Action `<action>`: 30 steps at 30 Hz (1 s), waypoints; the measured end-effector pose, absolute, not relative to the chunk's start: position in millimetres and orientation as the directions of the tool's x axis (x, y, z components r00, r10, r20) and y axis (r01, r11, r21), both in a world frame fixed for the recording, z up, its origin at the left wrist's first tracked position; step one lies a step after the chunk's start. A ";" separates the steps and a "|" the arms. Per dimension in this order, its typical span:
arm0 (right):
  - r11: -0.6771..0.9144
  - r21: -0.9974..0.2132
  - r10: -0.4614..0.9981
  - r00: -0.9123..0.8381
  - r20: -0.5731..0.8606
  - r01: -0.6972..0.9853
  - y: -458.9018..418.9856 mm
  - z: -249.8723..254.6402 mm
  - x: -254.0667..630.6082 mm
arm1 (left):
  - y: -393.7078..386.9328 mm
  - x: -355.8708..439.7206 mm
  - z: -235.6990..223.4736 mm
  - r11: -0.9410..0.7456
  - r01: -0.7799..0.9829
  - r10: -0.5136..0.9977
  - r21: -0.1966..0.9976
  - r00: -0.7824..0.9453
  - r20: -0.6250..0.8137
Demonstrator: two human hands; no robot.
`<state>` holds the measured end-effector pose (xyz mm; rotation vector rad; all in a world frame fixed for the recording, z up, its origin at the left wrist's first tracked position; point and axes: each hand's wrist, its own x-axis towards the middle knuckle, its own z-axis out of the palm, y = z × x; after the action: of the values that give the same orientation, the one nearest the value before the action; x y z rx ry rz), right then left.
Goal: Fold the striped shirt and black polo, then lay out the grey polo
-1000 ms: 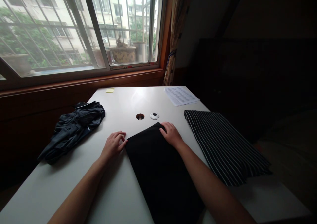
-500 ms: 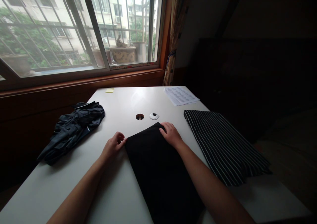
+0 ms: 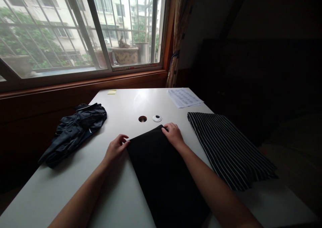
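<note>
A folded piece of black cloth (image 3: 163,174), perhaps a garment, lies flat on the white table, running from its middle toward me. At its far left corner my left hand (image 3: 117,149) pinches the edge between thumb and fingers. My right hand (image 3: 174,135) is closed at the far right corner, thumb on the cloth and fingers curled over the edge. The near end of the cloth runs out of view, partly behind my right forearm.
Dark crumpled clothing (image 3: 77,130) rests on the left of the table (image 3: 120,102). A striped dark cloth (image 3: 226,147) lies folded at the right. Printed papers (image 3: 184,97), a yellow note (image 3: 112,91), a cable hole (image 3: 142,119) and its white cover (image 3: 157,118) are farther back.
My right hand has shifted slightly at the far right corner, its fingers more over the edge. My left hand and the cloth stay nearly where they were.
</note>
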<state>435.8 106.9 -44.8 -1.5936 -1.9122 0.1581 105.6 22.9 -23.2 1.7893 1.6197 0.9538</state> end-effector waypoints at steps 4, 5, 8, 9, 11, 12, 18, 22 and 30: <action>0.205 -0.434 0.904 0.000 0.427 0.877 114.2 -44.5 433.4 | 23.0 106.0 -21.0 -0.135 0.628 0.986 0.767 0.013 0.163; 0.195 -0.423 0.903 0.007 0.430 0.885 115.4 -44.3 433.3 | 23.0 106.1 -20.5 -0.136 0.632 0.986 0.763 0.015 0.163; 0.191 -0.391 0.913 -0.017 0.407 0.901 116.1 -40.0 432.5 | 23.4 105.9 -20.4 -0.137 0.634 0.987 0.761 0.023 0.159; 0.201 -0.383 0.916 -0.034 0.400 0.902 115.1 -37.1 431.7 | 23.7 105.5 -20.9 -0.138 0.633 0.987 0.762 0.025 0.158; 0.249 -0.370 0.908 -0.082 0.412 0.895 110.7 -29.5 428.2 | 24.4 104.8 -22.2 -0.139 0.632 0.987 0.762 0.024 0.160; 0.293 -0.359 0.895 -0.122 0.429 0.886 107.4 -25.5 425.4 | 24.6 104.5 -22.8 -0.140 0.634 0.987 0.761 0.024 0.162; 0.682 -0.238 0.722 -0.588 0.364 0.691 81.3 -18.5 404.6 | 23.7 104.8 -22.2 -0.132 0.649 0.987 0.749 0.017 0.159; 0.617 -0.263 0.786 -0.564 0.254 0.741 79.5 -26.4 407.5 | 23.0 105.3 -20.6 -0.130 0.651 0.988 0.747 0.022 0.153; 0.381 -0.296 0.924 -0.350 0.153 0.876 92.2 -29.9 431.1 | 24.6 102.9 -23.0 -0.134 0.648 0.987 0.750 0.023 0.156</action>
<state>431.1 92.2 -29.9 -1.5832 -2.3507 0.2338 102.9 24.6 -23.0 1.8277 1.6608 0.9324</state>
